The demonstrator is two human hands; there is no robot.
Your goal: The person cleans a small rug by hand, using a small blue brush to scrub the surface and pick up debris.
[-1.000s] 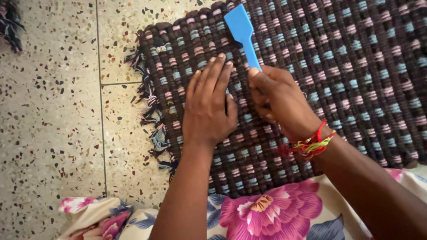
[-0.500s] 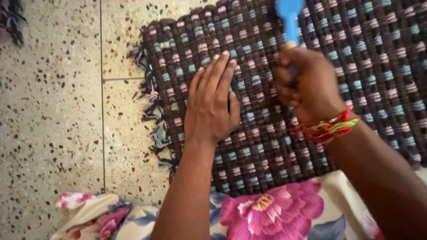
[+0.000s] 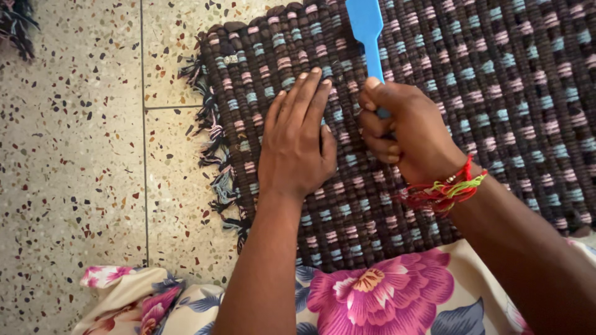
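Observation:
A thick woven mat (image 3: 496, 93) of dark brown, pink and light blue strips lies on the floor. My left hand (image 3: 297, 139) rests flat on it near its fringed left edge, fingers together and pointing away from me. Just to the right, my right hand (image 3: 406, 130) is closed around the handle of a flat blue plastic tool (image 3: 368, 31), whose wide blade points away from me over the mat. Red, yellow and green threads circle my right wrist (image 3: 444, 189).
Speckled terrazzo floor (image 3: 74, 155) with tile seams lies to the left of the mat. The loose fringe (image 3: 214, 149) hangs over the mat's left edge. Floral cloth (image 3: 379, 291) covers my lap at the bottom. A dark bundle of strips (image 3: 15, 25) sits top left.
My right hand with the blue tool swung right and away, then came back partway towards the left hand. The left hand stayed flat on the mat.

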